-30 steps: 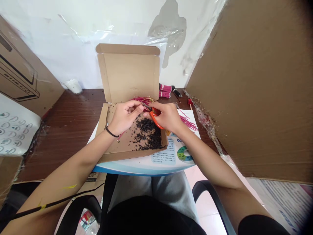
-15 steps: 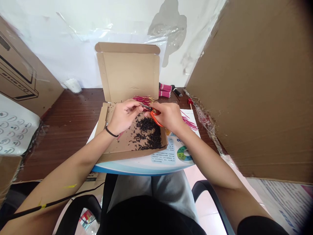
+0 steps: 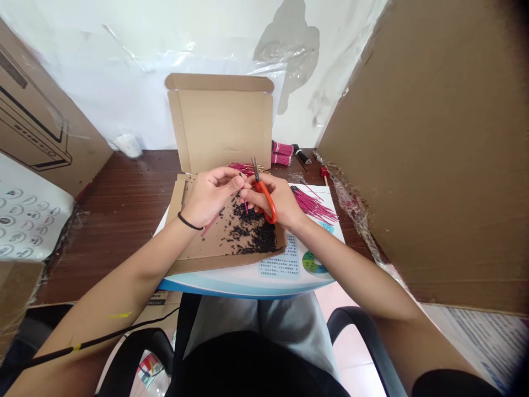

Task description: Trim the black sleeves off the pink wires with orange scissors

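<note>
My left hand (image 3: 209, 196) is closed, its thumb and fingertips pinching a thin magenta wire (image 3: 246, 207) with a dark end. Another pinkish wire (image 3: 210, 226) sticks out below this hand. Orange-handled scissors (image 3: 269, 204) rest in my right hand (image 3: 284, 203), narrow blades pointing up and away. The thumb and finger of that hand also meet the wire near the left fingertips. Both hands are over an open cardboard box (image 3: 194, 242), where short black tubing-like bits (image 3: 260, 234) lie heaped at the right.
Magenta wires with bare gold-coloured ends (image 3: 237, 167) lie behind my hands. More magenta wires (image 3: 316, 205) are on the white printed sheet at right. Tied bundles (image 3: 281, 154) stand behind the box. A tall cardboard panel (image 3: 433, 154) closes off the right side.
The scissors have swung from lying across at the left fingertips to pointing upward in my right hand. Right-hand fingers have come to the wire, which now hangs below the fingertips.
</note>
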`<move>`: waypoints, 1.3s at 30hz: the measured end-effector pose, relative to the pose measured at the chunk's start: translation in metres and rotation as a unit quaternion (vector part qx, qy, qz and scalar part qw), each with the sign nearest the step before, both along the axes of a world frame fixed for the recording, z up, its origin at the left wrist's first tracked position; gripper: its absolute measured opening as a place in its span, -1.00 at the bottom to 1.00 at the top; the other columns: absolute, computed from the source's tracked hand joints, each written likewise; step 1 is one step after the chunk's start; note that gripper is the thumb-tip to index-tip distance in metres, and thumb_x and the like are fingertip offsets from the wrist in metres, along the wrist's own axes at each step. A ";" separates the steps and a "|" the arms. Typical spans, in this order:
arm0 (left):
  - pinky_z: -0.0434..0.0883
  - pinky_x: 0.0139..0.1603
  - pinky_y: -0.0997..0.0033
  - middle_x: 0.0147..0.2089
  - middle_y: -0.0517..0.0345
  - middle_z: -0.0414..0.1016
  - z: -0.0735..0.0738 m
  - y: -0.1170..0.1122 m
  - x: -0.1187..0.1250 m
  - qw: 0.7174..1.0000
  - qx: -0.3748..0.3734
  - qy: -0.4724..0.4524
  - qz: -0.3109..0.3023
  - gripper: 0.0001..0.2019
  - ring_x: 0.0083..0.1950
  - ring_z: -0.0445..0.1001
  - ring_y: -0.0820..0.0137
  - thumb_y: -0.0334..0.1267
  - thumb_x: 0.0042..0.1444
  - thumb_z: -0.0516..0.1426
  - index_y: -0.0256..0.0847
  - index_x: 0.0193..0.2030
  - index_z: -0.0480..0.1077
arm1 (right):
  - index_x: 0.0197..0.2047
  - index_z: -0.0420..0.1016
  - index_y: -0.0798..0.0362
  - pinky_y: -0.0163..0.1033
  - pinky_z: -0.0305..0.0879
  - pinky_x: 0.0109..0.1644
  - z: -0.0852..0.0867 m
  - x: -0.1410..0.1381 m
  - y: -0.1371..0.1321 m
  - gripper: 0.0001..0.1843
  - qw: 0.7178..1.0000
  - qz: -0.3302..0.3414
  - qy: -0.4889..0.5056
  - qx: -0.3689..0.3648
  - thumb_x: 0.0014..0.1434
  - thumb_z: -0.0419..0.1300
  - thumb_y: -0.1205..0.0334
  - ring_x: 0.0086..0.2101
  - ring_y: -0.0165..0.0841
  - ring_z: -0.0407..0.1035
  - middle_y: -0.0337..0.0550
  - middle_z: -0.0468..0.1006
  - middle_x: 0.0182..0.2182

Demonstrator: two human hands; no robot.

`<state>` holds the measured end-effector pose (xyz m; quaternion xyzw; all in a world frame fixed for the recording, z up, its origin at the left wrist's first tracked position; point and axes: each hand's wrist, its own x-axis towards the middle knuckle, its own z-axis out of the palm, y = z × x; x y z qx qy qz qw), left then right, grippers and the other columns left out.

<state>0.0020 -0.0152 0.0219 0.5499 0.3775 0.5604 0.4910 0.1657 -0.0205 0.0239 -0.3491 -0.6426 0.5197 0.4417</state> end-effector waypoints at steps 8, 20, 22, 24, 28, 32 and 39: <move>0.50 -0.31 0.36 -0.36 0.09 0.59 0.000 0.000 -0.001 0.999 0.015 0.028 0.004 -0.56 -0.39 0.53 0.43 0.08 -0.18 0.39 -0.25 -0.35 0.49 | -0.34 0.41 -0.03 -0.29 0.27 -0.49 -0.001 0.000 0.001 -0.56 0.998 0.045 0.016 -0.047 -0.06 0.39 -0.19 -0.55 -0.46 0.33 -0.28 0.54 -0.46; 0.52 -0.12 0.33 -0.20 0.00 0.65 0.003 -0.001 -0.001 0.996 0.045 0.072 0.005 -0.62 -0.17 0.60 0.33 0.09 0.00 0.30 -0.19 -0.22 0.57 | -0.18 0.50 -0.02 -0.24 0.29 -0.30 0.000 0.011 0.009 -0.68 0.993 -0.028 -0.082 0.079 0.01 0.36 0.04 -0.42 -0.39 0.35 -0.28 0.49 -0.45; 0.50 -0.05 0.31 -0.19 -0.01 0.66 0.003 0.006 -0.009 0.990 0.059 0.110 0.061 -0.68 -0.14 0.59 0.33 0.02 0.05 0.29 -0.20 -0.24 0.59 | -0.15 0.55 0.00 -0.22 0.24 -0.25 0.008 0.027 0.017 -0.78 0.954 -0.103 -0.207 0.190 0.09 0.27 0.19 -0.39 -0.36 0.34 -0.25 0.49 -0.46; 0.49 -0.07 0.31 -0.24 0.01 0.66 0.003 0.016 -0.022 0.977 0.055 0.168 0.122 -0.75 -0.20 0.59 0.34 -0.07 0.10 0.26 -0.21 -0.27 0.60 | -0.17 0.58 0.02 -0.20 0.19 -0.24 0.018 0.047 0.026 -0.79 0.890 -0.165 -0.344 0.249 0.11 0.21 0.31 -0.37 -0.31 0.36 -0.17 0.52 -0.45; 0.44 -0.22 0.36 -0.41 0.15 0.64 0.008 0.035 -0.053 0.902 -0.005 0.418 0.107 -0.88 -0.35 0.54 0.32 -0.18 -0.01 0.26 -0.13 -0.46 0.59 | -0.14 0.60 0.07 -0.20 0.16 -0.30 0.028 0.072 0.033 -0.74 0.770 -0.174 -0.569 0.228 0.17 0.12 0.35 -0.35 -0.20 0.43 0.03 0.57 -0.36; 0.41 -0.17 0.38 -0.34 0.17 0.66 0.020 0.037 -0.070 0.785 -0.051 0.613 0.075 -0.84 -0.27 0.55 0.28 -0.16 -0.01 0.19 -0.10 -0.43 0.61 | -0.02 0.57 0.07 -0.18 0.23 -0.27 0.027 0.069 0.029 -0.64 0.685 -0.114 -0.698 0.178 0.21 0.04 0.37 -0.18 -0.07 0.50 0.17 0.59 -0.15; 0.36 -0.23 0.41 -0.41 0.21 0.62 0.022 0.030 -0.064 0.720 -0.050 0.691 -0.044 -0.85 -0.37 0.50 0.34 -0.19 -0.07 0.17 -0.08 -0.44 0.60 | 0.02 0.53 0.06 -0.14 0.26 -0.25 0.025 0.058 0.026 -0.66 0.667 -0.165 -0.705 0.178 0.29 0.03 0.22 -0.15 -0.01 0.51 0.19 0.60 -0.17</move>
